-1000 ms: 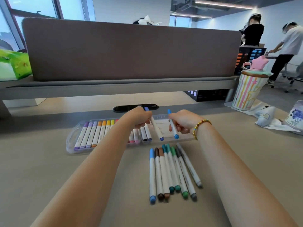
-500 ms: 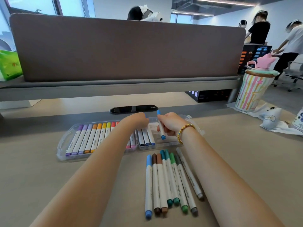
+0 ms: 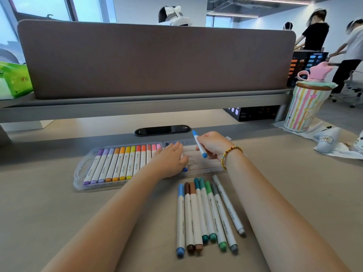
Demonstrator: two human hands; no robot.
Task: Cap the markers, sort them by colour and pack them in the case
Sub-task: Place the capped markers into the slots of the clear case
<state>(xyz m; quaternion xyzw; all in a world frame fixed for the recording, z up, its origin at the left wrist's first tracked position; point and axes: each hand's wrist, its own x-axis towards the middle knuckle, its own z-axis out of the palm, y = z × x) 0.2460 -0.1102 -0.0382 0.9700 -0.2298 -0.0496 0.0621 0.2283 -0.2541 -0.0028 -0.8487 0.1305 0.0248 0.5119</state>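
Note:
A clear plastic marker case [image 3: 82,171] lies open on the desk. Its left part holds a row of capped markers [image 3: 119,163] running from purple through orange and yellow to red and pink. My left hand [image 3: 172,160] lies flat over the markers in the middle of the case, fingers together, covering them. My right hand [image 3: 213,146] holds a capped blue marker [image 3: 199,145] tilted over the bare right part of the case. Several capped markers [image 3: 206,214] in blue, brown, teal, green and grey lie side by side on the desk in front of the case.
A grey divider panel [image 3: 155,59] on a raised shelf stands behind the desk. A black cable slot [image 3: 163,130] sits just beyond the case. A striped cup with a pink lid [image 3: 304,107] and white cloth items stand at the right. People stand at the far right.
My left hand has set its marker in the case and now lies flat on the packed row. My right hand stays above the case's right part with the blue marker.

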